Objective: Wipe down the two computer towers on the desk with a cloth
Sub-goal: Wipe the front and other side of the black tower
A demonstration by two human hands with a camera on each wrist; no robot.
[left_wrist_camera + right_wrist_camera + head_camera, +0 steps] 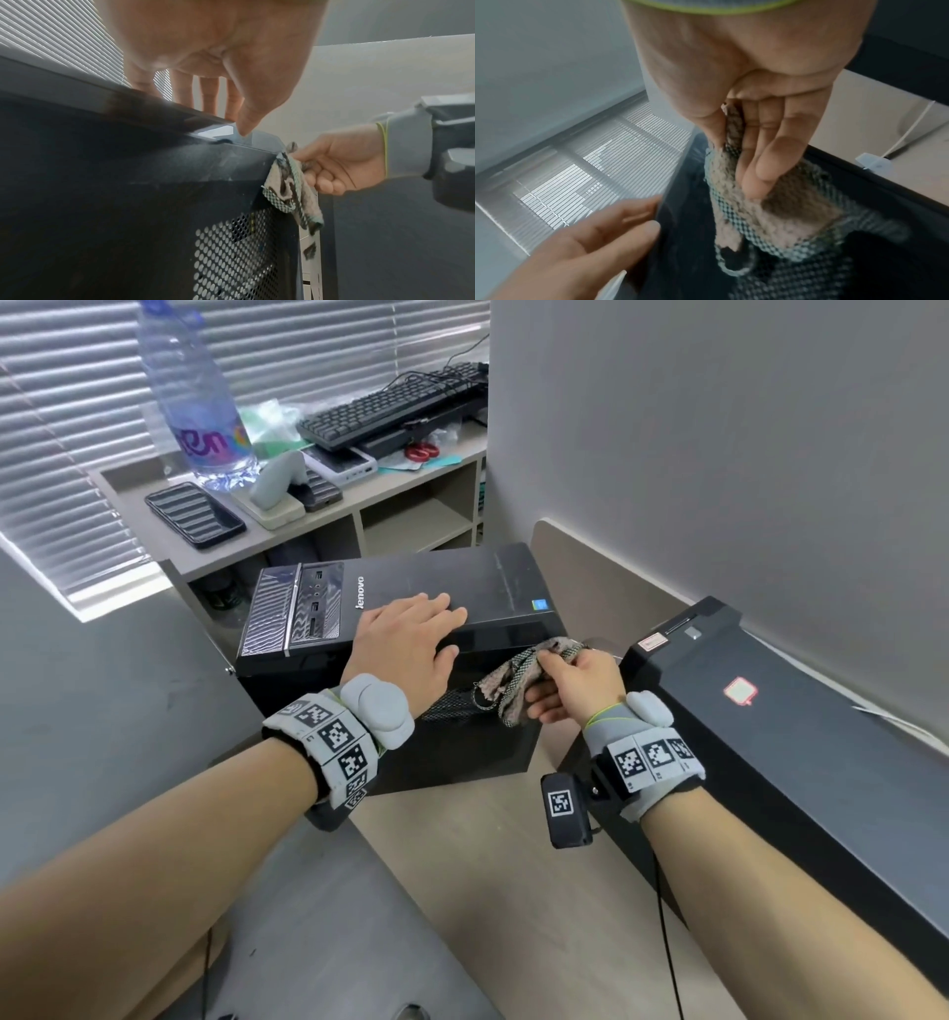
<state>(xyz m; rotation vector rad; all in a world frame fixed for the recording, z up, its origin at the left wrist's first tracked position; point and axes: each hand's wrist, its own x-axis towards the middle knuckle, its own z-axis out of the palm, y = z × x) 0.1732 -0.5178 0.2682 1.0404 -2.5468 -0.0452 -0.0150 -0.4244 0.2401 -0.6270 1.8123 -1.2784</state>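
Observation:
A black Lenovo tower [452, 588] stands on the desk ahead of me. My left hand [411, 639] lies flat on its top with straight fingers [208, 95], thumb over the near edge. My right hand [575, 680] grips a brown-and-green checked cloth [513, 680] against the tower's upper side panel, near its rear corner. In the right wrist view the cloth [752, 203] is pinched between thumb and fingers [762, 162] over the dark panel. The cloth [293, 186] hangs above the perforated vent [231, 253]. A second black tower [770, 737] lies to the right along the wall.
A beige shelf unit [287, 526] behind the tower carries a large water bottle [195, 392], a black tray [195, 516], a keyboard [390, 408] and small devices. Window blinds [67, 454] fill the left. A grey wall [719, 454] bounds the right. Beige desk surface [513, 891] shows between the towers.

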